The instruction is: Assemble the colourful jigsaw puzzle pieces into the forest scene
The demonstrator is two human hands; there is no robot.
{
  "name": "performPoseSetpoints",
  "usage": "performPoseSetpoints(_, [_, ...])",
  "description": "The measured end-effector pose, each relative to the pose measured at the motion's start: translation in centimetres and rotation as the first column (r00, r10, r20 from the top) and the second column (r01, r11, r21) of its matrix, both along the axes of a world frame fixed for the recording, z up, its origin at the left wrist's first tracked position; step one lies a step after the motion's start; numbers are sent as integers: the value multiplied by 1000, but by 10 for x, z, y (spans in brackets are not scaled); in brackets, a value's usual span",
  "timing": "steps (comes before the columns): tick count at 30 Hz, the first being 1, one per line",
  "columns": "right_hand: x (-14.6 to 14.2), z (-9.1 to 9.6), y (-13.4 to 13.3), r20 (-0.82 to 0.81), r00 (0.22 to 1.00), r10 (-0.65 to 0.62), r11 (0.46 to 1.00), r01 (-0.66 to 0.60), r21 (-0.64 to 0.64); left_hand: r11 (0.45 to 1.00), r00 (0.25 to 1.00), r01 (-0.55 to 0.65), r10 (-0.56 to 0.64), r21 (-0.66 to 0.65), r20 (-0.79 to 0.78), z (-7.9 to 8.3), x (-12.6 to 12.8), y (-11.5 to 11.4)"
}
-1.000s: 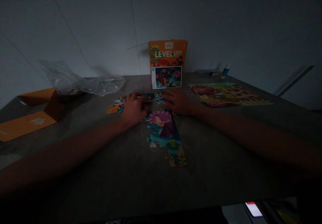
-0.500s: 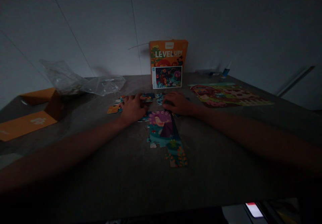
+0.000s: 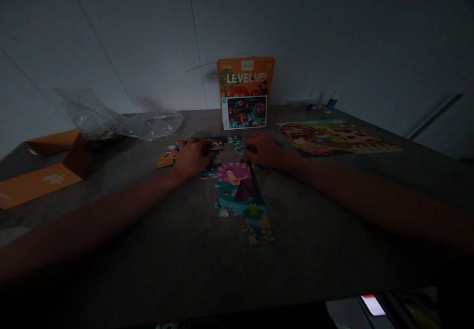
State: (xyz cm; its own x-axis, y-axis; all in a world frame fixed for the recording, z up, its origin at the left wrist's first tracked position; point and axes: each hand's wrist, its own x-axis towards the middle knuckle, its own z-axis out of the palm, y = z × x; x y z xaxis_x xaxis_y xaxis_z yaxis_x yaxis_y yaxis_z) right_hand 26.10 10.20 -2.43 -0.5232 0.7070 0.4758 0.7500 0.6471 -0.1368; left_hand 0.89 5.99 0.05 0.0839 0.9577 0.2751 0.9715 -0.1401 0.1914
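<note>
The room is dim. My left hand lies on loose jigsaw pieces at the middle of the grey table, fingers curled over them. My right hand rests beside it with fingers bent, pinching what looks like a small piece; the dark hides it. Just in front of both hands lies a partly joined puzzle strip with a purple peacock, running toward me. An orange piece lies left of my left hand.
An orange "LEVEL UP!" puzzle box stands against the wall. A finished farm puzzle lies at the right. Clear plastic bags and an open orange box lid sit at the left. A lit phone shows below the table edge.
My right hand has drawn its fingers in from flat to a pinch and shifted slightly right. My left hand has slid a little farther onto the loose pieces.
</note>
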Motion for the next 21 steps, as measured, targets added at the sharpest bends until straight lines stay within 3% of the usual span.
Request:
performPoseSetpoints(7, [1, 0, 0, -8, 1000, -4, 1000, 4, 28, 999, 999, 39, -39, 30, -3, -2, 0, 0])
performPoseSetpoints(21, [3, -1, 2, -40, 993, 107, 990, -103, 95, 970, 982, 180, -187, 161, 31, -8, -4, 4])
